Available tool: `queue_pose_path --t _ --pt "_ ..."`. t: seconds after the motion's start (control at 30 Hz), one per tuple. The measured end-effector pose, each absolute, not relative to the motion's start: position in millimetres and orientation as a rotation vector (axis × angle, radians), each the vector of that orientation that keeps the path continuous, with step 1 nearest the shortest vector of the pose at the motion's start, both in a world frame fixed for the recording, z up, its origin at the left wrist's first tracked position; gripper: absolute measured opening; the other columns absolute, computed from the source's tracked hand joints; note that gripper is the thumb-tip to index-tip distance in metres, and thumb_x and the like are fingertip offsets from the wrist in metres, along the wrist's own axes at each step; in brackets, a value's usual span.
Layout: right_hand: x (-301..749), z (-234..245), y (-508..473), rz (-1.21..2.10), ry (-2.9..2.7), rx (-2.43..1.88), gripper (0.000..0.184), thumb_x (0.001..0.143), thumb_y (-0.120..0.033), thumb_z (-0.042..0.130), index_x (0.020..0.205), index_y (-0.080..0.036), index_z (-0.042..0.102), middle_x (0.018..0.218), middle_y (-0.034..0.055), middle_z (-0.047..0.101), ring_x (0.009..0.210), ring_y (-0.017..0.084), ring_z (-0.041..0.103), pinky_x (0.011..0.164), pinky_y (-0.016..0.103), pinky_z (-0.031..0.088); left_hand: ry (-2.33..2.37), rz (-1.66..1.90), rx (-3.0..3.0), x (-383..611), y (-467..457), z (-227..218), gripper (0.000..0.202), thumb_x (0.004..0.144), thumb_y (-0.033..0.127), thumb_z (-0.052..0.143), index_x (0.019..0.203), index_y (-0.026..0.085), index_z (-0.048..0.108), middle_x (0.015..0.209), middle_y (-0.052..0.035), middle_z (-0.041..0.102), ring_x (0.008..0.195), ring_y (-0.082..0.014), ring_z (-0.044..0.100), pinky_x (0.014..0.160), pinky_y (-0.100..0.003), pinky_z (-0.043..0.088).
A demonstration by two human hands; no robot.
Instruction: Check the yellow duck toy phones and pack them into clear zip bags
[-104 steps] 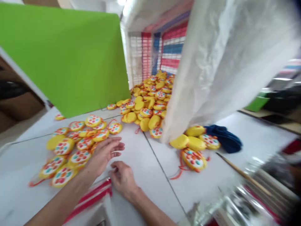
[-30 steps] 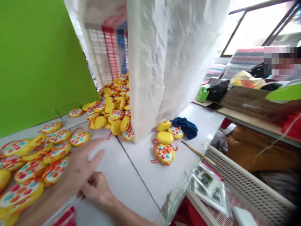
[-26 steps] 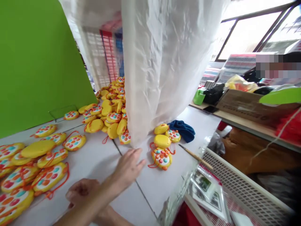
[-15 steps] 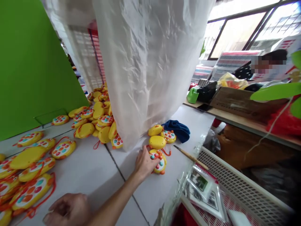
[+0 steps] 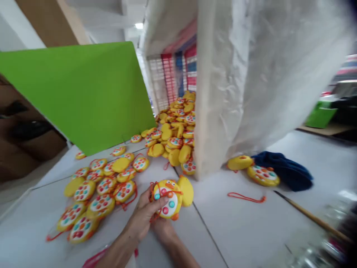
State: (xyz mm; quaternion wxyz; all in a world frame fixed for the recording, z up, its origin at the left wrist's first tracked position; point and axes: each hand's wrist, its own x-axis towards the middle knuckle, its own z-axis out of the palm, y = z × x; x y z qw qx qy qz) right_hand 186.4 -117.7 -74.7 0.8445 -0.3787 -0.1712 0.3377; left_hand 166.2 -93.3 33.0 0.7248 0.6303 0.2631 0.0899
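My left hand (image 5: pixel 146 210) is closed around a yellow duck-shaped toy (image 5: pixel 169 201), thumb across its white face of coloured buttons. An orange cord loops over the face. A second yellow duck-shaped toy (image 5: pixel 186 190), back showing, sits right behind it; what grips this one is hidden. Beneath them is my right hand (image 5: pixel 163 227), its fingers covered by the toy and my left hand. To the left, several similar toys (image 5: pixel 100 204) lie loosely grouped, mostly buttons up. On the right are one toy back up (image 5: pixel 240 163) and another buttons up (image 5: pixel 263 175).
A large heap of toys (image 5: pixel 175 143) spills from beside a plastic-draped stack (image 5: pixel 212 111). A green panel (image 5: pixel 83 96) stands at the back left. A dark blue cloth (image 5: pixel 284 169), an orange cord (image 5: pixel 247 197) and a thin wooden stick (image 5: pixel 309 214) lie at right on the white tabletop (image 5: pixel 240 230).
The view has turned left. My left hand has brought two toys from the right-hand group back toward the middle, and my right hand has come in beneath them.
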Motion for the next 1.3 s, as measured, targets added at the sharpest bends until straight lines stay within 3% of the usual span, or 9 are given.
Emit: queue_pose_path --t 0.17,0.27,0.33,0.47,0.67,0.83,1.0,1.3 --pt "201 -63 -122 0.870 -0.195 -0.693 0.035 0.071 -0.051 0.063 0.085 -0.019 0.064 0.082 0.0045 0.070 0.070 0.018 0.065 0.057 0.027 0.052 0.724 0.353 1.342 121 -49 26 0.050 0.062 0.034 0.074 0.104 0.018 0.053 0.087 -0.0066 0.068 0.065 -0.0197 0.065 0.045 -0.023 0.049" --pt "202 -61 -122 0.959 -0.168 -0.697 0.042 0.068 -0.056 0.063 0.083 -0.017 0.064 0.075 0.0052 0.070 0.064 0.017 0.065 0.055 0.026 0.051 0.762 0.394 1.287 104 -40 17 0.052 0.062 0.032 0.075 0.107 0.018 0.052 0.093 -0.0087 0.068 0.071 -0.0221 0.066 0.048 -0.025 0.051" --pt "199 -59 -123 0.989 -0.196 -0.717 0.040 0.066 -0.051 0.068 0.084 -0.016 0.065 0.075 0.0057 0.069 0.065 0.017 0.065 0.054 0.025 0.051 0.758 0.416 1.253 98 -40 13 0.053 0.062 0.030 0.075 0.108 0.018 0.051 0.099 -0.0101 0.067 0.077 -0.0237 0.066 0.052 -0.027 0.053" --pt "194 -55 -126 1.002 -0.333 -0.783 0.039 0.062 -0.038 0.076 0.091 -0.014 0.065 0.083 0.0066 0.069 0.071 0.018 0.064 0.058 0.026 0.050 0.747 0.431 1.216 90 -40 9 0.059 0.061 0.027 0.076 0.112 0.018 0.048 0.103 -0.0106 0.066 0.080 -0.0237 0.066 0.059 -0.029 0.055" --pt "190 -54 -126 0.881 -0.528 -0.944 0.038 0.067 -0.045 0.071 0.089 -0.015 0.063 0.082 0.0049 0.067 0.074 0.017 0.061 0.068 0.028 0.047 0.737 0.426 1.234 83 -40 4 0.052 0.070 0.038 0.069 0.115 0.022 0.049 0.112 -0.0094 0.061 0.085 -0.0239 0.065 0.054 -0.028 0.055" --pt "190 -54 -129 0.830 -0.572 -0.982 0.035 0.067 -0.044 0.072 0.084 -0.016 0.061 0.078 0.0029 0.064 0.073 0.017 0.058 0.066 0.027 0.045 0.639 0.412 1.132 79 -44 3 0.047 0.078 0.041 0.061 0.119 0.023 0.048 0.122 -0.0083 0.056 0.102 -0.0242 0.059 0.072 -0.031 0.055" --pt "193 -54 -129 0.843 -0.640 -0.976 0.035 0.068 -0.044 0.071 0.087 -0.016 0.062 0.080 0.0038 0.064 0.077 0.018 0.058 0.069 0.028 0.045 0.653 0.429 1.313 71 -37 -2 0.060 0.072 0.031 0.069 0.126 0.023 0.044 0.128 -0.0072 0.051 0.114 -0.0235 0.050 0.090 -0.031 0.048" --pt "191 -60 -124 0.877 -0.665 -0.996 0.037 0.066 -0.045 0.071 0.086 -0.016 0.060 0.080 0.0043 0.065 0.078 0.020 0.061 0.070 0.030 0.047 0.601 0.428 1.287 64 -29 -9 0.060 0.073 0.032 0.068 0.127 0.021 0.043 0.121 -0.0092 0.056 0.108 -0.0250 0.054 0.088 -0.035 0.048"
